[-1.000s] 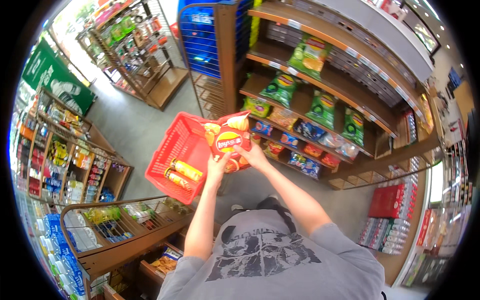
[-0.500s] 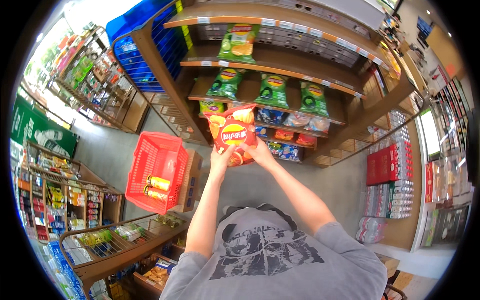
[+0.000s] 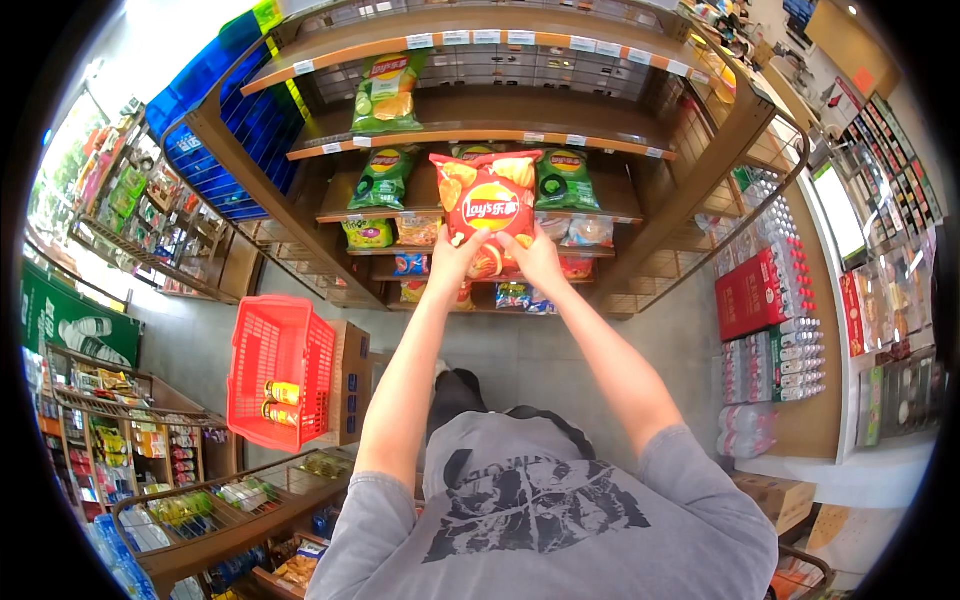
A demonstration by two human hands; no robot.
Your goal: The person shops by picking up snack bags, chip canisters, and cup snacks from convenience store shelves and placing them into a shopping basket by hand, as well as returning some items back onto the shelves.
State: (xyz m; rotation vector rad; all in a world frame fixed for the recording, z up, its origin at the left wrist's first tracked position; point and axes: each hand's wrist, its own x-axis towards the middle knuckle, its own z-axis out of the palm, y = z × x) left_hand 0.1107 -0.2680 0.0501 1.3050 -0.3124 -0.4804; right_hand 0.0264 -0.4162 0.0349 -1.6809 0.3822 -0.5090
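Between my two hands I hold a red bag of potato chips [image 3: 489, 190] by its lower corners, upright and in front of the shelf. My left hand [image 3: 457, 252] is closed on the bag's lower left, thumb on its front. The lower right is gripped by my right hand [image 3: 537, 256], its thumb on the front too. Behind the red bag, green chip bags stand on the shelf: one on the left [image 3: 383, 178], one on the right [image 3: 566, 180], and another bag mostly hidden between them. A taller green chip bag [image 3: 389, 92] stands one shelf up.
A red shopping basket [image 3: 322, 372] with two yellow cans [image 3: 282, 393] rests by a cardboard box [image 3: 350, 380] at the left. Lower shelves hold several snack packs [image 3: 417, 231]. To the right are bottle packs [image 3: 750, 385] and a red carton [image 3: 747, 295]. A rack [image 3: 200, 550] stands at lower left.
Both hands have carried the red chip bag farther out, up toward the shelf, so it now covers the middle green bag. My view has shifted, and a leg now shows below.
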